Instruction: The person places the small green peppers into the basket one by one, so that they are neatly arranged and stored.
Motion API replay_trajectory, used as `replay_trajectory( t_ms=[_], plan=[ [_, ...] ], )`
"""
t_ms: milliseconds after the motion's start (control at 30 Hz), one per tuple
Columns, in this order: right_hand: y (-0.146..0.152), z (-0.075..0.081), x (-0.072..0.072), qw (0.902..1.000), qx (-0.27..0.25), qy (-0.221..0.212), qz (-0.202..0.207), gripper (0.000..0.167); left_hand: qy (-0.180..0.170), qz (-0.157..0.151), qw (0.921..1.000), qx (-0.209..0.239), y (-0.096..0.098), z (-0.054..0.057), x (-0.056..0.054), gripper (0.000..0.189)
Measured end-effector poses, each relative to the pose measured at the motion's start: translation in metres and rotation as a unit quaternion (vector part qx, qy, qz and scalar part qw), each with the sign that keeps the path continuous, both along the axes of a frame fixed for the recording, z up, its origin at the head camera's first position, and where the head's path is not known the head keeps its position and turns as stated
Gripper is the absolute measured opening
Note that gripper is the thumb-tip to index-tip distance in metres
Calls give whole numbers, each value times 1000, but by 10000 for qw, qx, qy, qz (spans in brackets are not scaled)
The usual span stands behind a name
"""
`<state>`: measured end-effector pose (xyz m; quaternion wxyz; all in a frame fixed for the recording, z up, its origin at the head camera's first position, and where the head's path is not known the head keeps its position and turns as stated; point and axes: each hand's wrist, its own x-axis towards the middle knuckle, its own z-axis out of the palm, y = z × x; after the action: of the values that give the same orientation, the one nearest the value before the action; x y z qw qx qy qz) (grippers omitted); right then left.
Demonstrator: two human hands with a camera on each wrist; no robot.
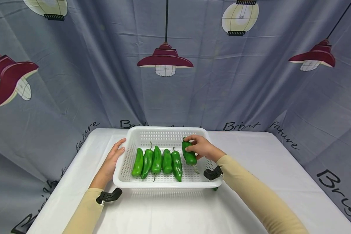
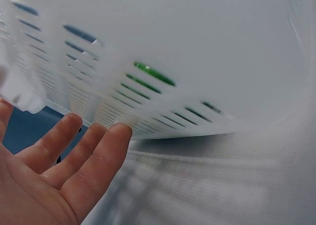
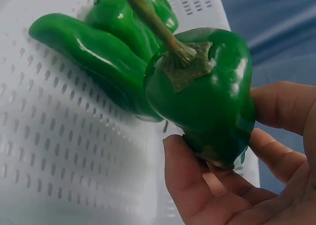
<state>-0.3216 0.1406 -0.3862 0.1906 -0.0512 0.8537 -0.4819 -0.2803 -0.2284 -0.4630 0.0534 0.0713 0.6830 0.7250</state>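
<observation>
My right hand grips a green pepper over the right part of a white perforated basket. In the right wrist view, thumb and fingers hold that pepper around its sides, its stem end facing the camera. Several other green peppers lie side by side in the basket, left of the held one. My left hand is at the basket's left side, fingers fairly straight. The left wrist view shows those fingers against or very near the slotted outer wall; contact is hard to tell.
The basket stands on a table with a white cloth. A bit of something green shows outside the basket's front right corner, mostly hidden by the basket and right wrist. Grey-blue curtains printed with lamps hang behind and at both sides.
</observation>
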Motion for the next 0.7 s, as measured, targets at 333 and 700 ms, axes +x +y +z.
replay_trajectory(
  t_ms=[333, 700],
  plan=[
    [-3, -9, -3, 9999, 59, -44, -93, 49, 21, -11, 10000, 64, 0, -2, -1, 54],
    [-3, -14, -6, 9999, 98, -89, -103, 48, 31, -24, 10000, 74, -1, -2, -2, 55]
  ],
)
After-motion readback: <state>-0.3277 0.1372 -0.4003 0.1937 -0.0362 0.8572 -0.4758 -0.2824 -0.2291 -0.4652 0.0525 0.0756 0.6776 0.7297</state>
